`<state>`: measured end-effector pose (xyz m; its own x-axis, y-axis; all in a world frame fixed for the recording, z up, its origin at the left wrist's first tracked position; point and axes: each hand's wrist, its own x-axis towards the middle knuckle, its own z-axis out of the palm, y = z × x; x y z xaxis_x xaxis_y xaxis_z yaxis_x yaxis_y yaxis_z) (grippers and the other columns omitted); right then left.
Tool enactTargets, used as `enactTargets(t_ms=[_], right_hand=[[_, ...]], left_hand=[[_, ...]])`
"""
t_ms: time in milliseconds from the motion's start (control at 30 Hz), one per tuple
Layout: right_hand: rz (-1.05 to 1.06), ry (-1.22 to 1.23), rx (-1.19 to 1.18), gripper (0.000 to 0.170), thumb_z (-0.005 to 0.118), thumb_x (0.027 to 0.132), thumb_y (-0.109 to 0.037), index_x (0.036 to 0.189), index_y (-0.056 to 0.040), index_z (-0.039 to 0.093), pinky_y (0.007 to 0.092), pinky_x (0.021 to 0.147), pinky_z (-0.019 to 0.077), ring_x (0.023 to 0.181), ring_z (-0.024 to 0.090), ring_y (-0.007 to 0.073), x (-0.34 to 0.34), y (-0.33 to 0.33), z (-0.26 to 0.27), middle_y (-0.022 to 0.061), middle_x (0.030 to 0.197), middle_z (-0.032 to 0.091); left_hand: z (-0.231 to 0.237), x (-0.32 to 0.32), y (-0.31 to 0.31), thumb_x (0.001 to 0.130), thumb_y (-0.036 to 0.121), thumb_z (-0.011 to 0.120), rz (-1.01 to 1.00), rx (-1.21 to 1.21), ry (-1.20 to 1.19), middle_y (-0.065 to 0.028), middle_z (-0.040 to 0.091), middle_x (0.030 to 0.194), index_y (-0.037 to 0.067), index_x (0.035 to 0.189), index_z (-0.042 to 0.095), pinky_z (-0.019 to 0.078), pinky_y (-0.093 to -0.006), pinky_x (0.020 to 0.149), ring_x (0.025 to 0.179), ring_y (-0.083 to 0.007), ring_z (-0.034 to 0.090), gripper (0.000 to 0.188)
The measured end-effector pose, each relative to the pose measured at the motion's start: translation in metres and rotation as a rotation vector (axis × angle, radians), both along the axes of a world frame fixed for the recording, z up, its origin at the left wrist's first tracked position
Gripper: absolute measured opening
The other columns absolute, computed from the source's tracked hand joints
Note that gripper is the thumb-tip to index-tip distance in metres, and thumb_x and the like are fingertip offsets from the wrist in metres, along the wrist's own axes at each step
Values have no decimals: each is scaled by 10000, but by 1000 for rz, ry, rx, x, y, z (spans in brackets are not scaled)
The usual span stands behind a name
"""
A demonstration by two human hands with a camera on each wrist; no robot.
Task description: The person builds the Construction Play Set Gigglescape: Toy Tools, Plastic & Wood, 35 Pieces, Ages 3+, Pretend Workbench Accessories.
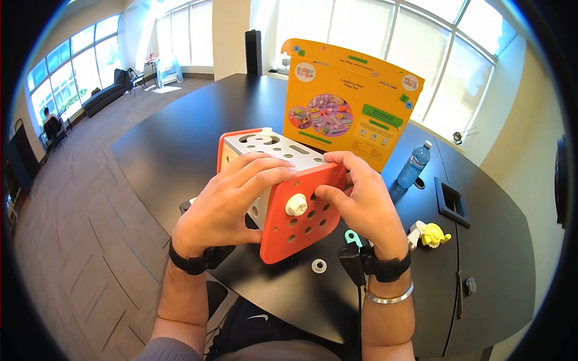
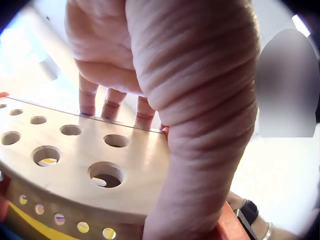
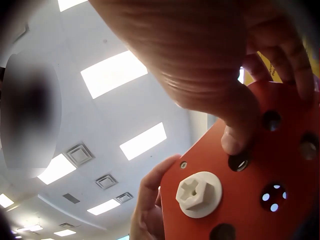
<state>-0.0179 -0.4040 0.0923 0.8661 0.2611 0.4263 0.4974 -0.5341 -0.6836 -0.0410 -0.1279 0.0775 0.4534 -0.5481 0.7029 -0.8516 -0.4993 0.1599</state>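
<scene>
Head view has the box-shaped toy (image 1: 280,216) between the two hands, tilted above the near part of the dark table (image 1: 186,135); whether its underside touches the tabletop is hidden. Its red end panel (image 1: 280,243), pierced with round holes, faces near and right. The left hand (image 1: 232,195) grips the toy from the left, fingers over the top edge and thumb lower down by the red panel's left edge; the left wrist view shows its palm beside a pale wooden panel (image 2: 75,150) with holes. The right hand (image 1: 367,201) holds the upper right corner, thumb on the red face, fingers over the edge. A white bolt (image 1: 296,205) sits in the red panel between the hands. Just nearer lies a white washer (image 1: 313,266), with a teal piece (image 1: 353,239) to its right. Further right are a yellow geared piece (image 1: 431,234) and, farther back, a water bottle (image 1: 414,166). On the far side stands a yellow carton (image 1: 361,108).
</scene>
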Motion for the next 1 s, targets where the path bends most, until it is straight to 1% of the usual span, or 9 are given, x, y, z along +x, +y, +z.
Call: enactTargets(t_ms=[200, 433, 500, 533, 600, 633, 700, 733, 1000], right_hand=[[-46, 56, 51, 468, 966, 808, -65, 1179, -22, 686, 454, 931, 595, 1046, 719, 368, -3, 9, 3, 175, 1111, 701], [-162, -122, -119, 529, 1018, 764, -142, 1121, -35, 642, 485, 882, 580, 1007, 699, 395, -13, 18, 5, 164, 1079, 678], [-169, -148, -141, 529, 1012, 779, -170, 1126, -36, 636, 492, 869, 584, 1006, 705, 410, -14, 23, 0, 170, 1082, 679], [-175, -174, -162, 530, 1007, 795, -198, 1131, -38, 630, 500, 856, 587, 1005, 711, 426, -16, 26, -2, 177, 1084, 680], [-173, -158, -180, 524, 996, 812, -227, 1130, -34, 626, 507, 839, 595, 988, 717, 437, -22, 37, -5, 187, 1086, 681], [-172, -141, -197, 521, 986, 830, -256, 1129, -31, 623, 514, 821, 603, 971, 724, 449, -25, 43, -7, 196, 1087, 682], [-140, -225, -259, 519, 956, 874, -291, 1127, 10, 618, 514, 806, 636, 943, 751, 455, -28, 54, -17, 216, 1100, 692], [-132, -222, -275, 514, 949, 885, -290, 1127, 17, 616, 504, 797, 642, 941, 759, 449, -30, 60, -21, 220, 1100, 693], [-40, -192, -315, 419, 901, 938, -217, 1129, 18, 611, 464, 769, 655, 905, 776, 426, -52, 89, -34, 218, 1092, 694]], left_hand=[[-5, 1, 5, 615, 244, 1061, 104, 109, 53, -167, 574, 1584, 153, 1539, 590, 475, -543, 1226, 1445, -444, 569, 1040], [-10, 6, 14, 626, 175, 1033, 157, 101, 84, -163, 515, 1630, 191, 1616, 547, 482, -543, 1237, 1473, -438, 531, 1104], [-9, 0, 15, 743, 101, 956, 291, 112, 147, -210, 559, 1607, 137, 1580, 571, 529, -504, 1174, 1447, -438, 577, 922], [-11, 1, 19, 743, 101, 956, 291, 112, 147, -210, 559, 1607, 137, 1580, 571, 529, -504, 1174, 1447, -438, 577, 922], [-14, 4, 29, 877, -40, 777, 321, 38, 186, -257, 718, 1364, 84, 1513, 623, 612, -453, 1020, 1209, -408, 739, 666], [-13, 3, 33, 877, -40, 777, 320, 39, 186, -257, 718, 1364, 84, 1513, 623, 612, -453, 1020, 1209, -408, 739, 666], [-8, -2, 39, 932, -124, 608, 368, 2, 287, -256, 783, 1023, 29, 1405, 675, 647, -428, 842, 898, -388, 804, 502], [-12, 1, 40, 942, -130, 548, 337, -41, 195, -235, 763, 847, -10, 1295, 716, 640, -429, 744, 732, -381, 790, 409], [-11, 0, 53, 900, -151, 463, 457, 14, 337, -249, 762, 829, -36, 1193, 750, 625, -416, 722, 695, -360, 786, 426]])
